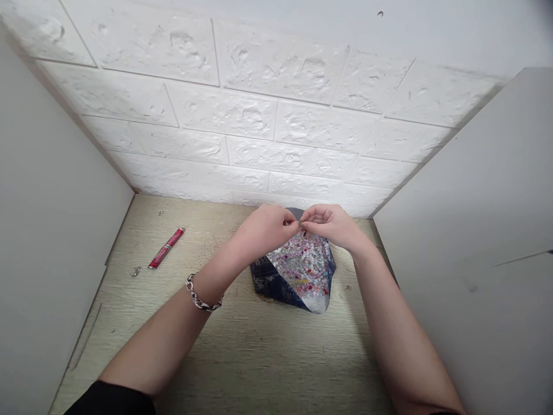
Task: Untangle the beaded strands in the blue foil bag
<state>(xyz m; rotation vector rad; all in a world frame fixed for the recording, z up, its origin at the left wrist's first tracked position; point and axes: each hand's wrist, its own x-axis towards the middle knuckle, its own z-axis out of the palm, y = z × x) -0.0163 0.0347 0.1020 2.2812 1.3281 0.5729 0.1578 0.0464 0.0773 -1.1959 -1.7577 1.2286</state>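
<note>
My left hand (pixel 276 226) and my right hand (pixel 327 223) meet fingertip to fingertip over the far part of a heap of small beads (pixel 298 259). Both are closed in a pinch at one spot; what sits between the fingertips is too small to make out. The beads are clear, pink, red and a few yellow. They lie on an opened dark blue patterned wrapper (pixel 276 284) with a pale inner side, its edges folded up around them. The fingers cover part of the wrapper's far edge.
On the left of the pale wooden tabletop (pixel 224 357) lies a slim red stick-shaped item (pixel 166 248). Beside it is a small shiny piece (pixel 136 271), and another tiny piece (pixel 161 213) lies farther back. A white brick-pattern wall (pixel 250 115) and two side panels enclose the table.
</note>
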